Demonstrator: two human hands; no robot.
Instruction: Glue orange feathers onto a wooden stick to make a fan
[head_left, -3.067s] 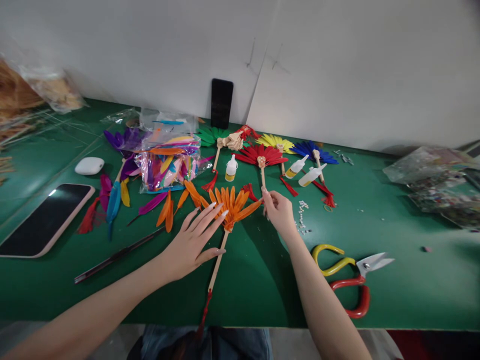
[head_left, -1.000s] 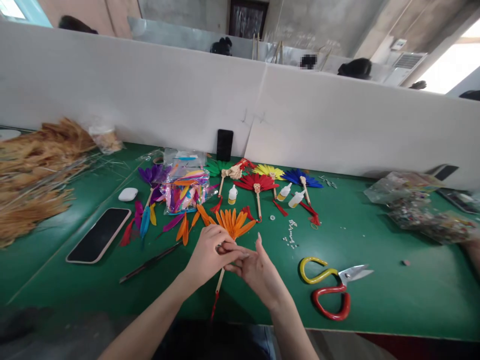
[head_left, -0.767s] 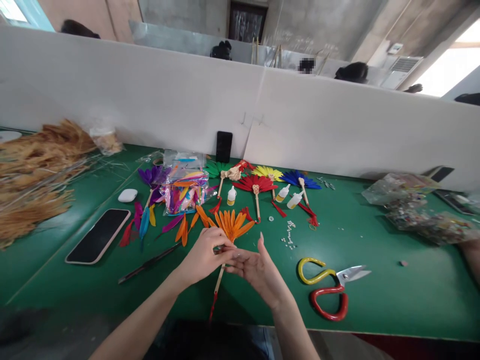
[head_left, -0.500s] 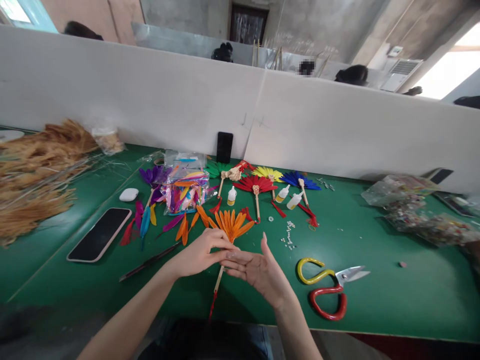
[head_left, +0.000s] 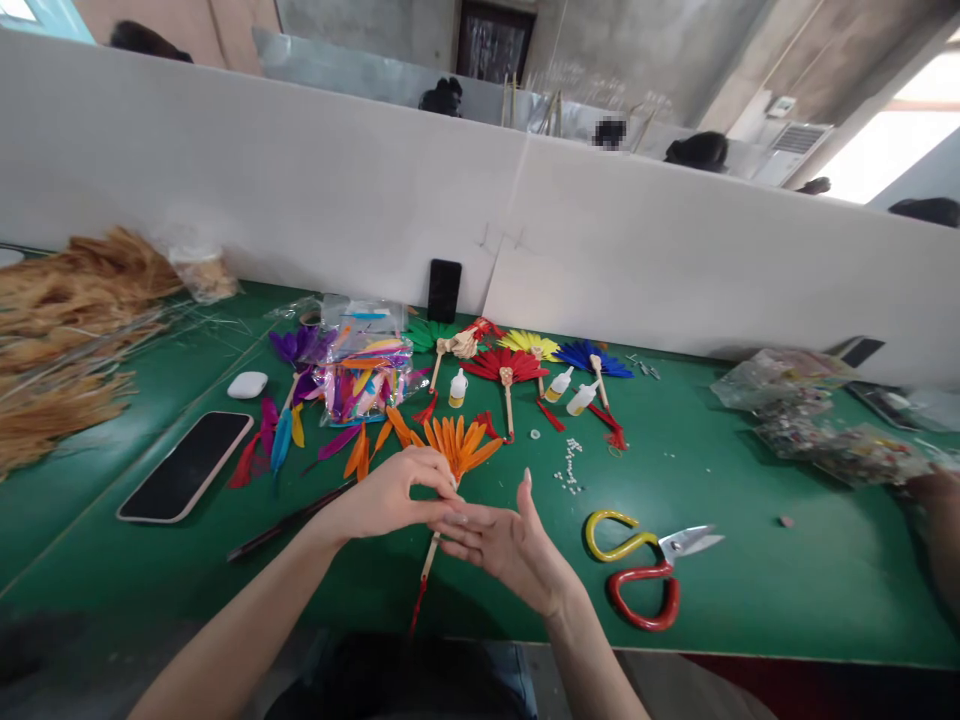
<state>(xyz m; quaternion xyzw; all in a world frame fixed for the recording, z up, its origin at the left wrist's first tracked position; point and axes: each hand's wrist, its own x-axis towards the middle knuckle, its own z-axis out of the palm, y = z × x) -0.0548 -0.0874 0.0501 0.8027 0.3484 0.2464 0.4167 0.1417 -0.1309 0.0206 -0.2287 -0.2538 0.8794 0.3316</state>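
An orange feather fan point(head_left: 461, 447) lies on the table under my hands, its handle point(head_left: 430, 556) and red cord point(head_left: 418, 605) pointing toward me. Above the handle, my left hand point(head_left: 401, 492) is closed, thumb and fingers pinched at the fingertips of my other hand. Whatever the pinch holds, if anything, is too small to make out. My right hand point(head_left: 510, 555) is turned palm up with its fingers stretched out and thumb raised. Loose orange feathers point(head_left: 360, 452) lie left of the fan. Scattered small white beads point(head_left: 570, 468) are beyond my right hand.
Scissors point(head_left: 646, 567) lie at right; tweezers point(head_left: 289, 522) and a phone point(head_left: 187, 467) at left. Behind are a red fan point(head_left: 508, 368), other fans, glue bottles point(head_left: 458, 388) and bagged feathers point(head_left: 367, 378). A person's hand point(head_left: 934, 495) is near bead bags point(head_left: 810, 420) at the right edge.
The view has shifted slightly, so the table's things appear a little further left. My hands keep nearly the same pose above the fan. The other person's hand shows more at right.
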